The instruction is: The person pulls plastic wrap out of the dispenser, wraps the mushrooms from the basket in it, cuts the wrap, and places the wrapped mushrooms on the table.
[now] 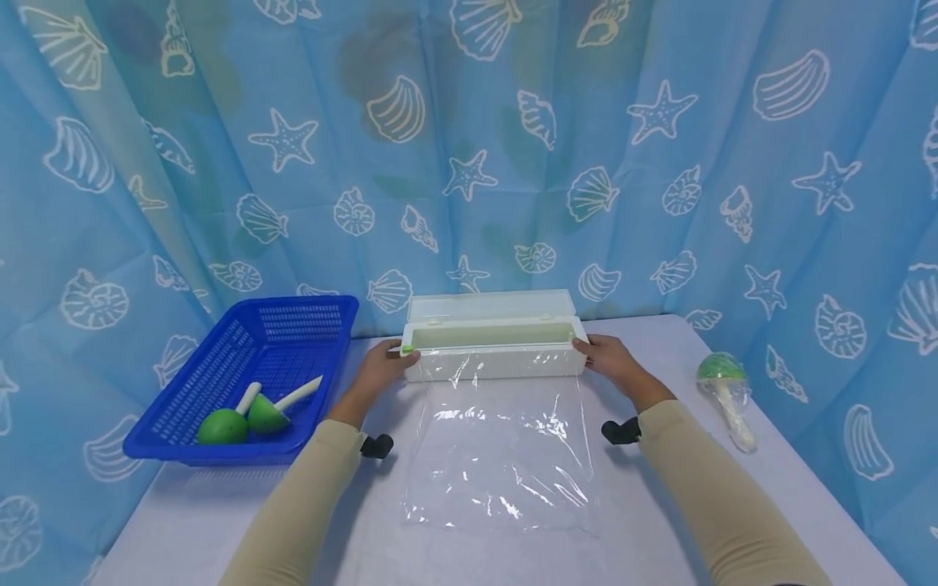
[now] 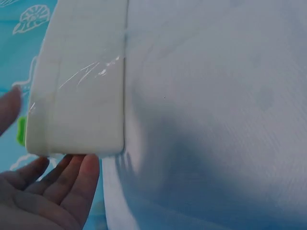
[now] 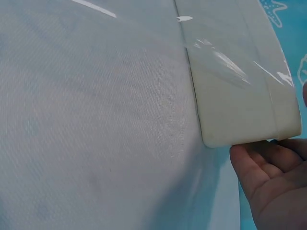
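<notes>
A long white cling film dispenser [image 1: 498, 365] stands at the back of the table with its lid [image 1: 491, 306] raised. A sheet of clear film [image 1: 506, 464] runs from its front over the tabletop towards me. My left hand [image 1: 383, 370] holds the dispenser's left end, thumb near the green slider [image 1: 408, 348]. At the opposite end, my right hand [image 1: 611, 360] grips with the thumb on the top rim. In the left wrist view, fingertips [image 2: 88, 165] touch the end face; in the right wrist view, fingers [image 3: 261, 158] press the other end.
To the left, a blue plastic basket [image 1: 315, 358] contains two green-capped toy mushrooms [image 1: 223, 426] with white stems. A similar mushroom [image 1: 724, 391] wrapped in clear film lies near the table's right edge. Behind everything hangs a blue seashell-patterned curtain [image 1: 469, 228].
</notes>
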The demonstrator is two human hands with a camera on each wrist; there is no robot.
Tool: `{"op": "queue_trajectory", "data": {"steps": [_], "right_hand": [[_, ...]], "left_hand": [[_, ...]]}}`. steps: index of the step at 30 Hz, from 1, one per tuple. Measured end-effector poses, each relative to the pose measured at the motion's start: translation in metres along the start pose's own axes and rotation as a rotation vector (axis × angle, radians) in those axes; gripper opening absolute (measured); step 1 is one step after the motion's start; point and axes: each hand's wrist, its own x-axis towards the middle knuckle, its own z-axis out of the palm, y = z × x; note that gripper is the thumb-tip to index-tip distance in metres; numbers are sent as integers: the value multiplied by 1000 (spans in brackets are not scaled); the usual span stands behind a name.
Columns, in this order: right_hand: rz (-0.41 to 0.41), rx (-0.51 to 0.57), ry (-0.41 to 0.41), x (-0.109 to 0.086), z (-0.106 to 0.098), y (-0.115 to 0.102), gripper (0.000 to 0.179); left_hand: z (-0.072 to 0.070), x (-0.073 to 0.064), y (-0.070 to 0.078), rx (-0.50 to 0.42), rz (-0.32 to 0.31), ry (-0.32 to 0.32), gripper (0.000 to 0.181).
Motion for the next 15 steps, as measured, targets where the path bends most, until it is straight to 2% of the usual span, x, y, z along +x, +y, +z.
{"op": "queue_trajectory", "data": {"steps": [5,10,15], "right_hand": [[-32,-14,5,-2,1,0,69],[-13,-32,-5,-2,0,4,69],[6,18,-21,-4,-3,14,71]], "left_hand": [[2,2,-3,68,40,6,72],[0,-2,-5,38,38,-9,69],[-4,-10,-4,80,45,-36,65]]}}
